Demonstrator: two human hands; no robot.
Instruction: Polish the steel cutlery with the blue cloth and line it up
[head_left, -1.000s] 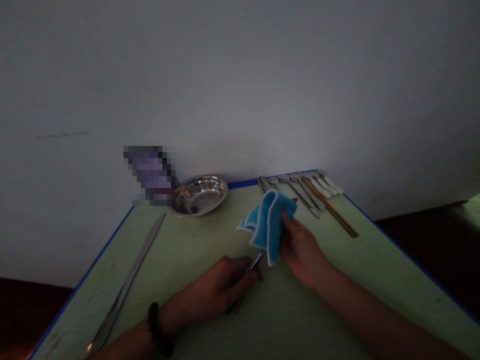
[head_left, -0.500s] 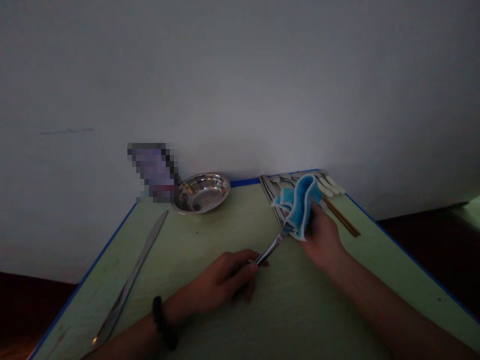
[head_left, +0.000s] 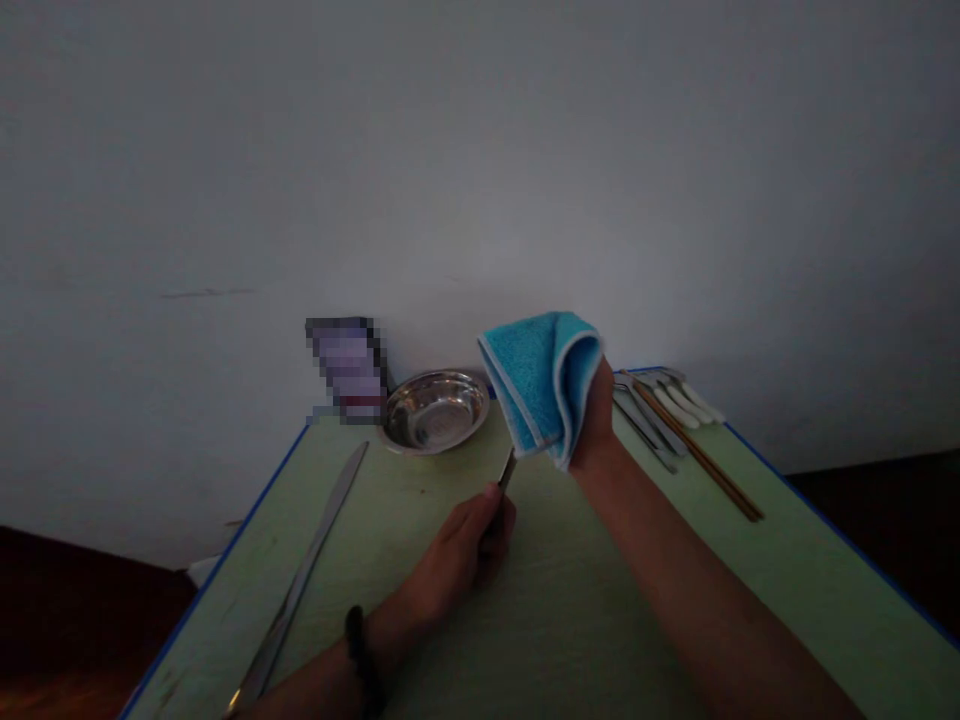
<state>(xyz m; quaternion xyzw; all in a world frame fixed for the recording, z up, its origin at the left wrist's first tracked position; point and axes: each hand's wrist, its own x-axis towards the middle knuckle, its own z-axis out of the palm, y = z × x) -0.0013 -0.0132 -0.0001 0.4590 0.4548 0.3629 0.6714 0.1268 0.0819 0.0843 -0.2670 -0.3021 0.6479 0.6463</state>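
Note:
My left hand (head_left: 476, 535), with a dark bead bracelet at its wrist, is closed round the handle of a shiny metal utensil (head_left: 508, 470). The far end of this piece of cutlery is hidden by the cloth, so I cannot tell its kind. My right hand (head_left: 598, 415) grips a light-blue cleaning cloth (head_left: 536, 370) with white edging, which is folded over the utensil. Most of my right fingers are behind the fabric. Both hands are above the middle of the pale green table (head_left: 585, 620).
A long metal knife (head_left: 311, 555) lies along the table's left side. At the back are a shallow steel bowl (head_left: 435, 410) and a blurred phone-like object (head_left: 349, 370). White-handled cutlery (head_left: 679, 400), other metal utensils (head_left: 660, 425) and wooden chopsticks (head_left: 701, 455) lie back right, before a wall (head_left: 480, 150).
My right hand and the cloth have moved up and left, and the cloth now spreads wider over the utensil. My left hand has tightened on the handle. The view has shifted slightly.

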